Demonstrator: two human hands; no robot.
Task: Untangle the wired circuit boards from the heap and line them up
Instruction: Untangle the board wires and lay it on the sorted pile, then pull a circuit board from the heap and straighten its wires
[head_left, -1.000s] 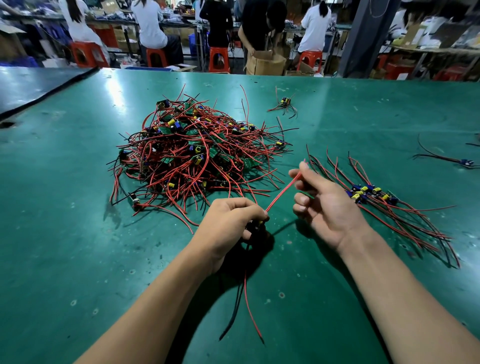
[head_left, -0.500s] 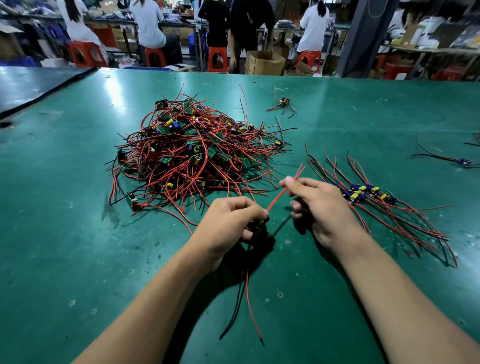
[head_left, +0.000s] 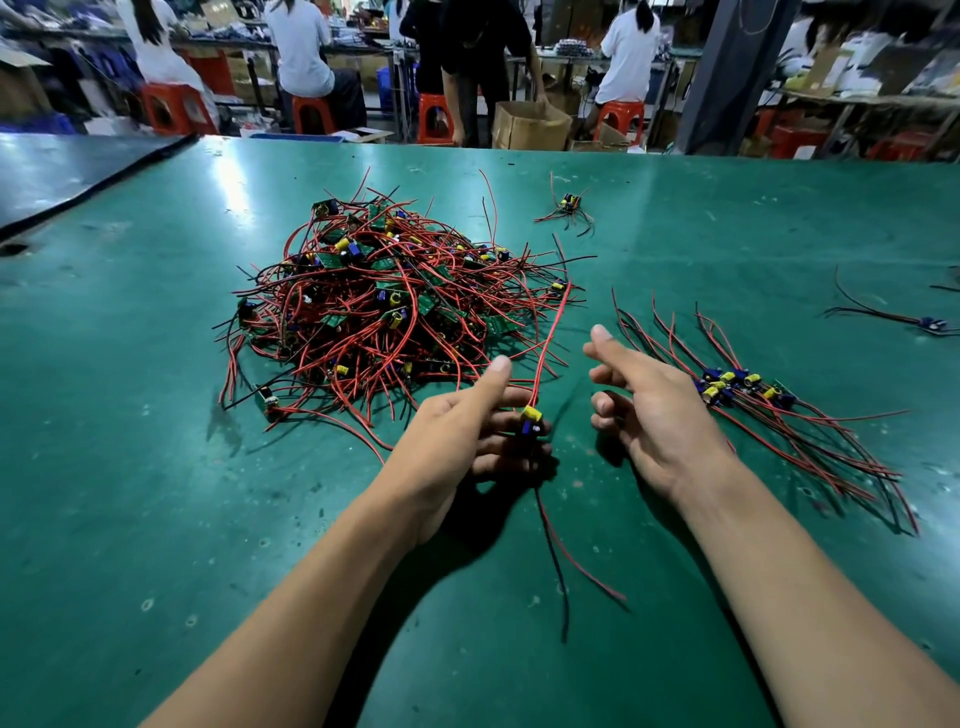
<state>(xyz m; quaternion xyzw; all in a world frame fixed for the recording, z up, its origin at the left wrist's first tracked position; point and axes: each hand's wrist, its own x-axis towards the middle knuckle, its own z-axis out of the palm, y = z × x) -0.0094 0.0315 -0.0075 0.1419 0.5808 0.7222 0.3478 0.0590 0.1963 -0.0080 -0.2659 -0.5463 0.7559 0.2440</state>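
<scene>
1. Held board (head_left: 531, 420): small board with yellow and blue parts, off the table (head_left: 130, 467), just near-right of the heap (head_left: 384, 306) and between the two hands.
2. Left hand (head_left: 467, 436): fingers curled round the board from below, thumb lifted straight and off it. A partial grip, in my view.
3. Right hand (head_left: 657, 410): spread loose, index extended, holding nothing, just right of the board.
4. Risk: the far red lead (head_left: 551, 338) runs up to the heap's right fringe. I can't tell whether its tip is clear of the other strands. If it is hooked, pulling toward the row will drag neighbours along or tighten a knot.
5. Risk: with the thumb off, a tug on that lead could twist or pop the board out of the curled fingers.
6. Risk: the near leads (head_left: 563, 556), one black and one red, trail toward the person; the black one looks to reach the table. A sideways move could sweep them across the row (head_left: 743, 389) and tangle it again.
7. Orientation: the long axis runs lead tip to lead tip, far to near, leaning slightly right at the far end. The board sits mid-axis, parts facing up.
8. The row's axis runs far-left to near-right, so the held board likely needs a turn to match before it is set down.
9. Two stray boards (head_left: 569, 202) (head_left: 930, 323) lie well apart from the rest and aren't involved.
</scene>
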